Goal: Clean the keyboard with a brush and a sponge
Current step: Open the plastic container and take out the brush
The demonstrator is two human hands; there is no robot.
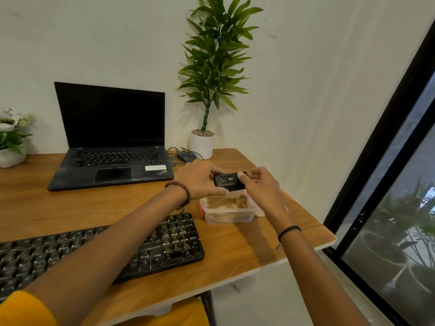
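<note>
**both hands on a small black block above the tub**

at the far left of the desk (235,250) a white pot of flowers (11,158) sits by the wall. next to it the laptop (110,142) stands open with a dark screen, its keys facing you.

nearer to you lies the keyboard (174,241), flat on the desk. its long axis runs from the lower left edge of view out to the right, climbing a little as it goes, and the number-pad end points toward the tub. your left forearm crosses above its middle, so those keys are hidden.

behind, a dark mouse (187,156) rests just beside the white pot of a tall green plant (211,67).

your left hand (200,180) grips the left end of a small black block (229,182), fingers curled over the top and thumb under it. the block's long axis lies left to right between your hands, its right end slightly higher. what it is, you cannot tell from here. it hangs just above a clear plastic tub (229,215) holding tan material, which stands near the keyboard's right end.

your right hand (261,184) pinches the block's right end, thumb on the near face, fingers wrapped behind.

at the right, a dark-framed window (388,184).
</note>
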